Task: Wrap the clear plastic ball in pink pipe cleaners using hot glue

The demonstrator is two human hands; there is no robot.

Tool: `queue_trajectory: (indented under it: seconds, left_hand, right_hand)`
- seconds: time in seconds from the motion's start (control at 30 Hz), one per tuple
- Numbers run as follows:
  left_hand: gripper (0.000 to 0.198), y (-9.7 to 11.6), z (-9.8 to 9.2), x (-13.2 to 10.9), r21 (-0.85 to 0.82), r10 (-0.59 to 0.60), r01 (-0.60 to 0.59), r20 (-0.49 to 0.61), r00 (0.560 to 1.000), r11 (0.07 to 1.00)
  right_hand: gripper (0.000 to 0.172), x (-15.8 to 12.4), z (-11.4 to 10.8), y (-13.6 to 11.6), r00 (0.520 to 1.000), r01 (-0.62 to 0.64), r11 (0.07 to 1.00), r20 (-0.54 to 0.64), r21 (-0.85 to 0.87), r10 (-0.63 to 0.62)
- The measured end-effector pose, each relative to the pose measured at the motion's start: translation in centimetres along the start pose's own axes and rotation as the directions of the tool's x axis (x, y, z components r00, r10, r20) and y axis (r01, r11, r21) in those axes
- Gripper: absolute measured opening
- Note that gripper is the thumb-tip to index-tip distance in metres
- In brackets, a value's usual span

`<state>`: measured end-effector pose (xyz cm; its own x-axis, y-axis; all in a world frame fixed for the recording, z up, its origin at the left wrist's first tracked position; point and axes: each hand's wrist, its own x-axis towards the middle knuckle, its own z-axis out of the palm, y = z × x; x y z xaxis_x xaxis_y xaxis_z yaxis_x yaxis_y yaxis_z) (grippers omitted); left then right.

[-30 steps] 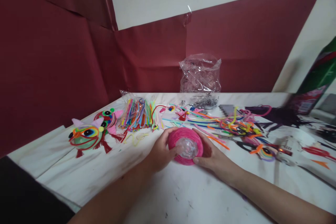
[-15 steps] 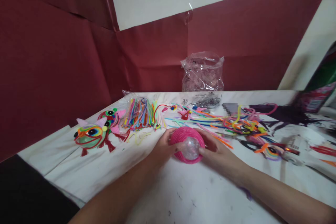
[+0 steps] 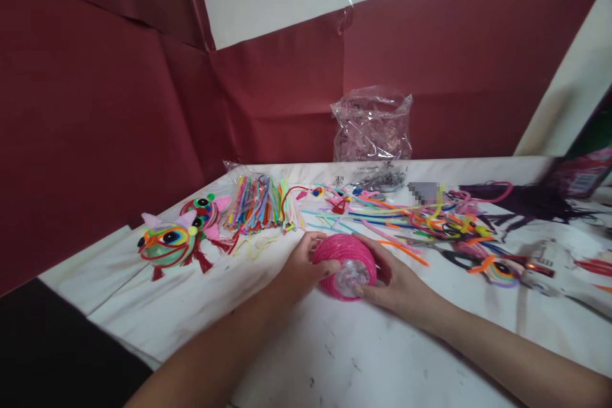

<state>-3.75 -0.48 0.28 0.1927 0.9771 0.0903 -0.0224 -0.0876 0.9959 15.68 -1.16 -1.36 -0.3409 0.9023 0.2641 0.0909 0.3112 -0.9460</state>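
Observation:
A ball wrapped in pink pipe cleaner (image 3: 343, 257) rests between both my hands just above the white table (image 3: 363, 357). Its clear plastic end (image 3: 350, 278) faces me. My left hand (image 3: 300, 269) curls round the ball's left side, thumb on top. My right hand (image 3: 393, 279) wraps its right side, thumb at the clear end. Behind the ball lies a scatter of loose coloured pipe cleaners (image 3: 382, 211).
Two finished pipe-cleaner figures with big eyes (image 3: 168, 243) sit at the left. A bag of coloured pipe cleaners (image 3: 255, 201) lies behind them. A crumpled clear plastic bag (image 3: 371, 122) stands against the red paper backdrop. Black-handled scissors (image 3: 456, 257) and more scraps lie at the right.
The ball has turned a little in my hands, its clear end now lower. My view has shifted slightly, so everything sits a bit further right and up.

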Motion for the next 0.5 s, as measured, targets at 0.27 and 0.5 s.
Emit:
queue_trajectory:
  seconds: [0.27,0.5]
  left_hand:
    - [0.06,0.9,0.5,-0.3,0.082,-0.027,0.03,-0.038,0.999,0.996]
    - [0.056,1.8,0.3,-0.5,0.046,0.023,-0.02,-0.071,0.997,0.999]
  right_hand:
    - [0.079,-0.4,0.4,0.1,1.0,-0.016,1.0,0.009,0.01,0.016]
    - [0.086,-0.1,0.2,-0.2,0.995,0.071,0.997,0.065,-0.006,-0.07]
